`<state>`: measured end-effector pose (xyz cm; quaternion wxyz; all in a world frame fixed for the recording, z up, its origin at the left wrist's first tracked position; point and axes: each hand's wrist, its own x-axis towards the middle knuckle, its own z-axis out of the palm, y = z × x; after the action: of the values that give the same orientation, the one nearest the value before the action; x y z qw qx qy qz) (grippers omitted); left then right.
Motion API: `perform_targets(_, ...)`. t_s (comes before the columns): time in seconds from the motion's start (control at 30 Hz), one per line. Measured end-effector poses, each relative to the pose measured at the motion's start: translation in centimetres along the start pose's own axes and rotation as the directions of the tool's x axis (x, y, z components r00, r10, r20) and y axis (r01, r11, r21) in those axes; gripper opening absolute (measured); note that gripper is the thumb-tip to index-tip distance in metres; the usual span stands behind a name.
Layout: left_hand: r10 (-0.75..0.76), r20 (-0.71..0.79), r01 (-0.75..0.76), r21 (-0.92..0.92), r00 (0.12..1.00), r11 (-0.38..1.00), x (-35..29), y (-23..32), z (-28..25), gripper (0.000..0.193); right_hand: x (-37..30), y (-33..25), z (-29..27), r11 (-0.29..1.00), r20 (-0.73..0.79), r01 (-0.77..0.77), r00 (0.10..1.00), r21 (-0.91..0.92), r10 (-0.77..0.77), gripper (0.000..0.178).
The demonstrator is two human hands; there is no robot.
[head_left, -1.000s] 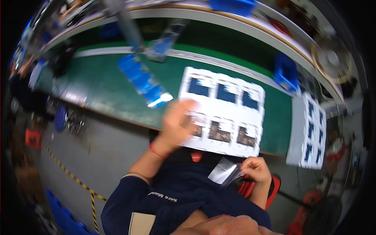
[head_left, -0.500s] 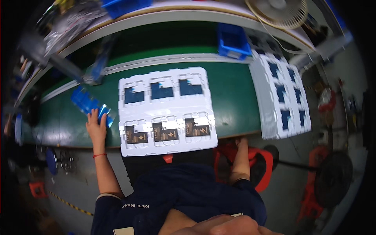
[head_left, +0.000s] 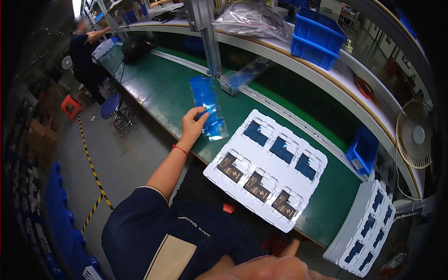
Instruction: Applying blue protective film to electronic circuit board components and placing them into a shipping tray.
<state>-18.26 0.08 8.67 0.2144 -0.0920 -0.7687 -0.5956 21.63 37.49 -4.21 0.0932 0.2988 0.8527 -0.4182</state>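
Observation:
My left hand (head_left: 193, 123) is over a strip of shiny blue film (head_left: 203, 95) on the green bench, with thumb and fingertips pinched at its edge. Beside it lies a white moulded plastic tray (head_left: 266, 163) holding two rows of flat L-shaped batteries. The near row's batteries (head_left: 255, 186) are dark with a printed lightning mark; the far row's batteries (head_left: 282, 149) show dark blue faces. My right hand (head_left: 292, 246) is low by the bench's front edge, beyond the tray's near corner, and its fingers are hidden.
A stack of similar white trays (head_left: 359, 233) stands at the right end, its top one loaded. Blue bins (head_left: 317, 37) and a fan (head_left: 415, 133) line the shelf; another blue bin (head_left: 361, 149) sits below. A metal post (head_left: 207, 46) rises behind the film. A person (head_left: 86, 60) stands far left.
The view has swung left, bringing in the far bench and a person. My left hand's spread fingers have closed to a pinch at the blue film. The batteries stay in the tray.

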Motion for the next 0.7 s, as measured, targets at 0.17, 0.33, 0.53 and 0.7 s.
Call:
perform_targets(0.17, 0.093, 0.074, -0.09, -0.041, 0.993, 0.995, 0.0, 4.6, -0.2, 0.008, -2.3, -4.9, -1.6, 0.879, 0.084, 0.173, 0.985, -0.444, -0.151, 0.029)
perform_targets(0.33, 0.327, 0.245, -0.319, -0.073, 0.913, 0.945, -1.1, 6.9, 2.0, 0.019, -7.7, -20.6, -6.5, 0.847, 0.49, 0.326, 0.704, 0.42, -0.514, 0.02)
perform_targets(0.53, 0.526, 0.421, -0.455, -0.265, 0.739, 0.85, -4.2, 10.0, 2.4, 0.023, -0.5, -30.4, -2.2, 0.602, -0.382, 0.739, 0.672, 0.301, -0.634, 0.033)
perform_targets(0.7, 0.594, 0.48, -0.52, -0.293, 0.646, 0.802, -5.9, 10.7, 1.9, 0.023, 2.1, -33.7, 0.7, 0.556, -0.327, 0.773, 0.633, 0.305, -0.701, 0.028)
